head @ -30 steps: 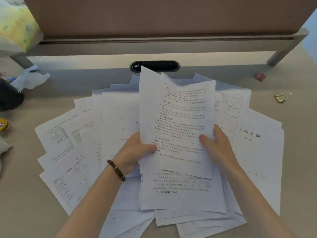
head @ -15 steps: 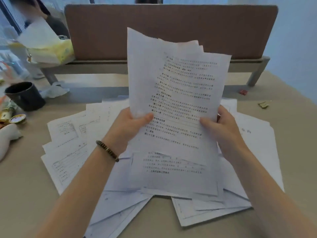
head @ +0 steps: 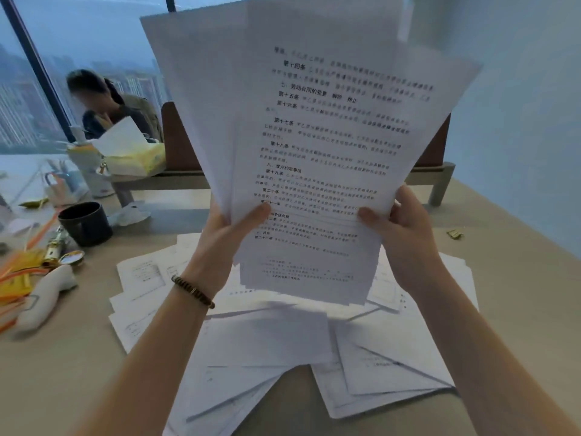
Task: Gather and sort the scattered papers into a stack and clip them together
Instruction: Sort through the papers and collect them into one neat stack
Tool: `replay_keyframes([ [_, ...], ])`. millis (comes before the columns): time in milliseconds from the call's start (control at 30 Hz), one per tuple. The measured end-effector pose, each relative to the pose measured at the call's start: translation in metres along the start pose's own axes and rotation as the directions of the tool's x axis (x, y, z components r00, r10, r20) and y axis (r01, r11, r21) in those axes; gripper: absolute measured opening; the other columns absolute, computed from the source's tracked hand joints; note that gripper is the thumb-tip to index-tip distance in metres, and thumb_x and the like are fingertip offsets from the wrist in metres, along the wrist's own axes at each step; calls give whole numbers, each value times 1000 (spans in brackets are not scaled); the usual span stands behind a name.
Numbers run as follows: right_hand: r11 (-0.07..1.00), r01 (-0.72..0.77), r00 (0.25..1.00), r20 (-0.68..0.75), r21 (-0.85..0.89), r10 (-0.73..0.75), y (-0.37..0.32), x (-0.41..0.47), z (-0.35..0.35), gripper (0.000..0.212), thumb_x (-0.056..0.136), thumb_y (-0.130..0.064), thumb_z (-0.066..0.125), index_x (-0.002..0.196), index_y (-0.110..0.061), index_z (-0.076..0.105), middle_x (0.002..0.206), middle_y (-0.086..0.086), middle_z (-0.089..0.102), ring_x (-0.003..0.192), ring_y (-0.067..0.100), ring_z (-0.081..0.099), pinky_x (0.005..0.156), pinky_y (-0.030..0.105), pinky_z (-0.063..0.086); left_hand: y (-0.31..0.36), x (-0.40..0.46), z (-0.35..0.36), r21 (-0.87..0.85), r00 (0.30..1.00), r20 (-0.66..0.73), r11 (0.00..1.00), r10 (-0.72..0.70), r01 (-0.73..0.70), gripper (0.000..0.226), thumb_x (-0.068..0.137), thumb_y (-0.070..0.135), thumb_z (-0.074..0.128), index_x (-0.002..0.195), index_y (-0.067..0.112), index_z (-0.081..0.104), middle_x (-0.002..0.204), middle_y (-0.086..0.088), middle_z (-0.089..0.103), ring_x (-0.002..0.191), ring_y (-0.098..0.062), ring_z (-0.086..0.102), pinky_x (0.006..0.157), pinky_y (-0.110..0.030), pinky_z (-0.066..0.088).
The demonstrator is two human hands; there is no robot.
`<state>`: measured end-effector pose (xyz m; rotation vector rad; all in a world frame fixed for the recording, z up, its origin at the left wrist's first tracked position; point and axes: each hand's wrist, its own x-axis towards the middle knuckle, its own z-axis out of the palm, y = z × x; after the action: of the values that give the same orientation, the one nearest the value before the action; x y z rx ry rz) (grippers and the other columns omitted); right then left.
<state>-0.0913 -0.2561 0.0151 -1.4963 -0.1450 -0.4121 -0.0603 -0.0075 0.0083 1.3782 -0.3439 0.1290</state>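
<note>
Papers in a loose, fanned sheaf are held up off the desk, the left hand pinching the lower left edge, the right hand gripping the lower right. More sheets lie scattered below. Thin and limp, they look likely to slip and splay; holding both side edges should allow squaring. A gold clip lies well apart to the right. The sheaf's top is cut off, its print blurred, and it hides the desk's far middle.

Beige desk, brown divider, window showing perhaps hazy towers
</note>
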Motion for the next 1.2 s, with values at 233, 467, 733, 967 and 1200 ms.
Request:
replay_keyframes([
  [233, 999, -11, 999, 38, 34, 9, 21, 11, 7, 44, 92, 10, 59, 118, -26, 61, 109, -5, 77, 101, 20, 73, 89, 47, 59, -15, 12, -16, 65, 995, -74, 995, -69, 74, 39, 79, 24, 80, 113, 8, 71, 111, -8, 77, 104, -31, 72, 87, -45, 60],
  [467, 999, 30, 999, 35, 34, -32, 33, 23, 17, 31, 95, 2, 60, 115, -22, 59, 113, -4, 75, 101, 20, 73, 83, 41, 61, -30, 19, -21, 138, 996, -88, 990, -24, 36, 21, 83, 8, 75, 103, 17, 74, 105, -2, 78, 96, -24, 75, 82, -42, 61],
  [733, 995, 96, 990, 104, 25, -98, 18, 27, 18, 33, 96, -8, 60, 127, -16, 51, 119, -3, 70, 102, 16, 70, 73, 29, 61, -20, 15, -34, 55, 993, 104, 997, -58, 53, 37, 74, 27, 78, 110, 20, 74, 116, -5, 75, 107, -26, 71, 88, -39, 59],
  [967, 999, 39, 997, 61, 19, -40, 43, 25, 22, 38, 95, -12, 64, 131, -13, 52, 111, 0, 69, 100, 16, 70, 72, 28, 60, -36, 6, -28, 152, 995, -19, 983, -99, 101, 23, 82, 15, 78, 105, 18, 75, 109, -3, 78, 102, -27, 73, 87, -47, 59],
  [1200, 984, 137, 990, -16, -111, -140, 26, 41, 23, 30, 92, -6, 68, 116, -19, 54, 114, 2, 70, 97, 19, 72, 74, 42, 63, -13, 26, -16, 260, 997, -78, 966, 15, 6, 18, 86, 7, 74, 96, 21, 72, 94, 8, 79, 87, -17, 76, 75, -40, 63],
])
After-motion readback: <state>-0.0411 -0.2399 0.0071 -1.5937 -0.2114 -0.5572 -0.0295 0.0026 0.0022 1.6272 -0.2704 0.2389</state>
